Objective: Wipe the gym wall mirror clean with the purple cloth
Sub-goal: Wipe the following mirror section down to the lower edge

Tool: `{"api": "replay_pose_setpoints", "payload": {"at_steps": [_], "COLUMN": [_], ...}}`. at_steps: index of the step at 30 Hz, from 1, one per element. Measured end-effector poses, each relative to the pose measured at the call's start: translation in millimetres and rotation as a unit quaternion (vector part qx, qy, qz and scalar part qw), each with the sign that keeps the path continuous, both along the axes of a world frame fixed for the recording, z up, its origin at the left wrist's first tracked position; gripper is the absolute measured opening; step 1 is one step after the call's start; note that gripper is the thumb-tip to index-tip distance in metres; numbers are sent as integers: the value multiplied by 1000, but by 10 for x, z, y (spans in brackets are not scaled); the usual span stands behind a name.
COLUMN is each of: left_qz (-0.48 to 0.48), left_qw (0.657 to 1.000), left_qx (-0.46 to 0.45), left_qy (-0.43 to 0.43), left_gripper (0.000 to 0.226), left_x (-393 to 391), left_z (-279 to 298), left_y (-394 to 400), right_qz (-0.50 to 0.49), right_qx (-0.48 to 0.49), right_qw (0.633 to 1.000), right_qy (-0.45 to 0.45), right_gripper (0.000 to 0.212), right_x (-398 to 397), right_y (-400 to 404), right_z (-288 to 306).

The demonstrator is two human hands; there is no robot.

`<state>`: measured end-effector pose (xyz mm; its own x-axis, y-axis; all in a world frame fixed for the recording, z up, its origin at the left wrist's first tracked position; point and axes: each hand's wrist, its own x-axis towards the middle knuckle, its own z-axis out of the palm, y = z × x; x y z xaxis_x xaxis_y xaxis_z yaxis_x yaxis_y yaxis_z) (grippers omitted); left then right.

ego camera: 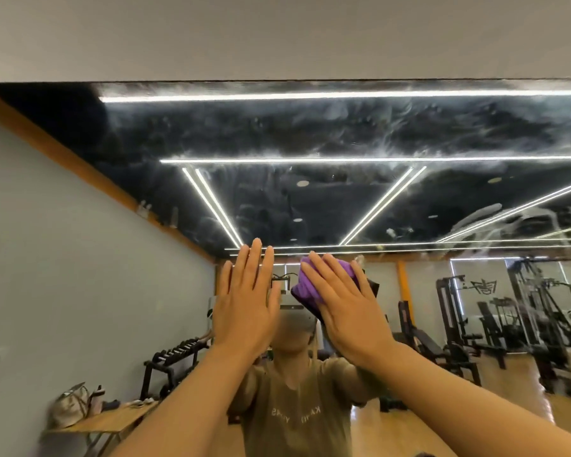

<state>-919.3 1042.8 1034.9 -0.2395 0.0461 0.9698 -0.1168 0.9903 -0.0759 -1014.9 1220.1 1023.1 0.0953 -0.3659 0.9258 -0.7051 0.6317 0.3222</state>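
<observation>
Head view: smeared mirror [310, 133] (gym machines [541, 311] reflected)

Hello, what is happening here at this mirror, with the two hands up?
A person is wiping the gym wall mirror. The right hand presses the purple cloth flat against the glass with straight fingers. The left hand is open and flat beside it, holding nothing. White smears still cover the mirror above the hands, so much remains to clean.

mirror [310, 133]: we saw glossy glass, smeared with hazy streaks | purple cloth [314, 285]: soft ribbed fabric (matt) | wall [277, 34]: smooth, matt
</observation>
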Motion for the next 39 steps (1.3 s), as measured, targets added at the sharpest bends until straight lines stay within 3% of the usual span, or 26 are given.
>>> {"api": "replay_pose_setpoints", "payload": {"at_steps": [6, 16, 20, 30, 34, 39], "left_qz": [13, 4, 5, -11, -12, 14], "left_qw": [995, 993, 990, 984, 984, 984], "left_qx": [-48, -52, -61, -65, -42, -13], "left_qy": [82, 106, 129, 164, 174, 179], "left_gripper": [60, 59, 59, 59, 62, 70], "left_x": [-221, -234, -232, -280, -316, -384], "left_z": [-65, -79, -80, -68, -60, -59], "left_y": [-110, -125, -115, -106, -18, 124], "right_qz": [-16, -41, -31, -24, -22, -40], "right_qx": [-7, -63, -87, -54, -37, -115], "right_qw": [998, 997, 996, 998, 999, 992], "right_qy": [61, -22, -15, 27, 31, -34], "right_gripper": [57, 60, 63, 58, 56, 61], "right_x": [-13, 276, 264, 89, 66, 112], "right_y": [-36, -373, -428, -100, -45, 21], "right_z": [305, 1880, 1689, -133, 141, 1189]}}
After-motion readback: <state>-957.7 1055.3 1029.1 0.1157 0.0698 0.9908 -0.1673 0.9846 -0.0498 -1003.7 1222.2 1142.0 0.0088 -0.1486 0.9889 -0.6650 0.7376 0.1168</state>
